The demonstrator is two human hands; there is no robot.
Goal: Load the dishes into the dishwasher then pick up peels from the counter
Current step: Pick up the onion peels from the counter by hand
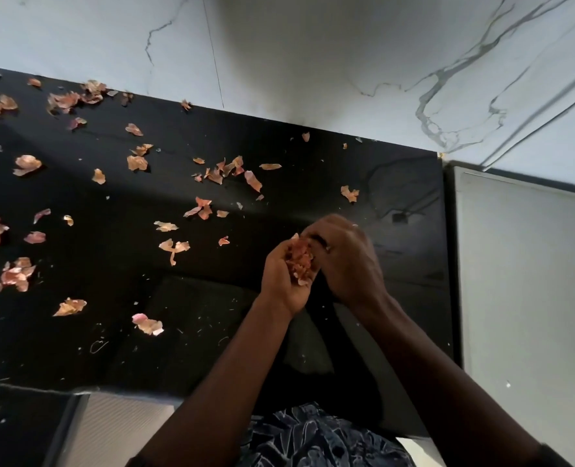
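Black counter (pixel 313 183) lies strewn leftward with loose peels (pixel 137 162); left hand (pixel 281 281) cups gathered peels (pixel 301 262), which right hand (pixel 347 261), fingers curled onto them, should pack tight.

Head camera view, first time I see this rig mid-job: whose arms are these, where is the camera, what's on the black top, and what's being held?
There is no machine here: a person works with bare hands, and the one camera sits on their head, looking forward and down. That is why the two arms reach in from the bottom of the picture. The left hand is cupped round a bunch of peels. The right hand covers that bunch from the side; its fingertips are hidden, so I cannot tell whether it pinches anything. Many loose peels lie scattered over the black counter, mostly to the left. Behind it is a marbled wall.
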